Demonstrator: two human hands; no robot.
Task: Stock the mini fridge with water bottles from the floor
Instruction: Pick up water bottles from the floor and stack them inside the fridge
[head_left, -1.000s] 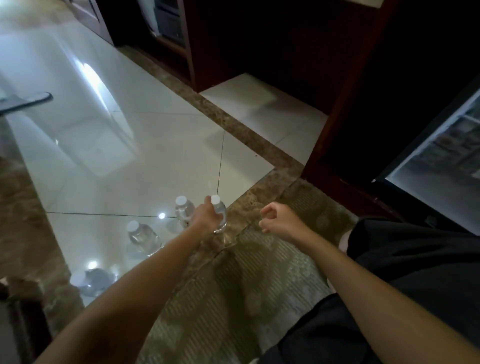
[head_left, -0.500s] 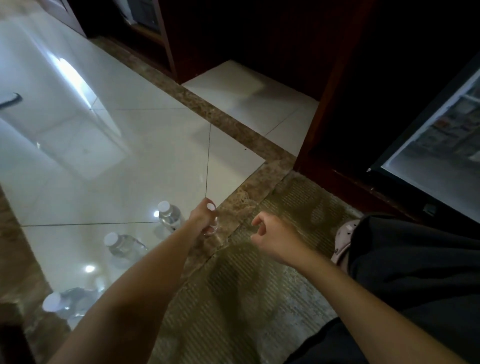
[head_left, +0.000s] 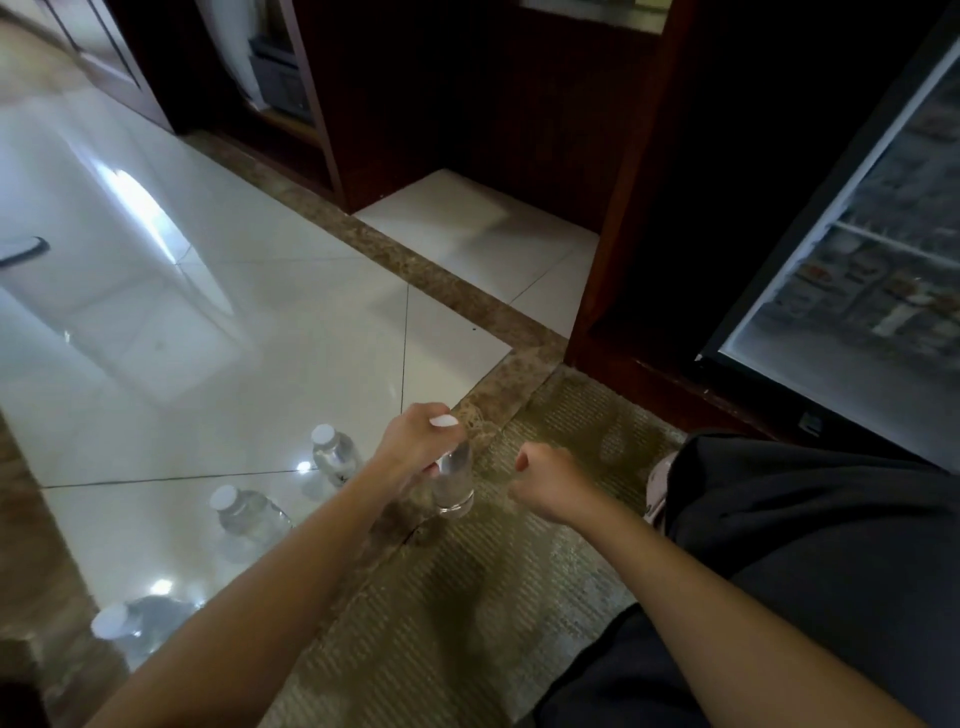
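Note:
My left hand (head_left: 415, 447) grips a clear water bottle (head_left: 453, 480) with a white cap by its upper part, holding it upright just above the floor where tile meets rug. My right hand (head_left: 548, 480) is a loose fist beside it, holding nothing. Three more white-capped bottles stand on the glossy tile to the left: one (head_left: 333, 453) close to my left hand, one (head_left: 249, 514) nearer me, one (head_left: 127, 626) at the lower left. The mini fridge (head_left: 878, 291) stands open at the right, its lit shelves blurred.
Dark wooden cabinets (head_left: 613, 218) run along the back and frame the fridge. A patterned rug (head_left: 467, 597) lies under my arms. My dark-clothed knee (head_left: 810, 545) fills the lower right, with a light shoe (head_left: 658, 486) beside it.
My left hand has closed round the bottle and raised it slightly toward the right. The view has tilted up and right, showing more of the fridge.

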